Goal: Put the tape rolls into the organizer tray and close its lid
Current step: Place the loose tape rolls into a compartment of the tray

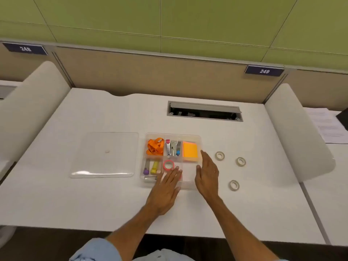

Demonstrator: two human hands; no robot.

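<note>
A clear organizer tray (200,138) sits mid-desk with its lid off. The clear lid (105,155) lies flat to its left. Three pale tape rolls lie on the desk right of the tray: one (220,155) nearest, one (240,161) further right, one (234,185) closer to me. A pink tape roll (168,165) lies inside a front compartment. My left hand (165,191) rests flat over the tray's front edge, fingers apart, holding nothing. My right hand (207,174) stands on edge at the tray's right side, fingers straight, empty.
The tray also holds an orange ribbon (155,146), a stapler and clips (173,147), orange sticky notes (190,150) and small markers (150,166). A cable hatch (204,111) opens at the desk's back. White side dividers stand left and right; papers (327,125) lie beyond the right one.
</note>
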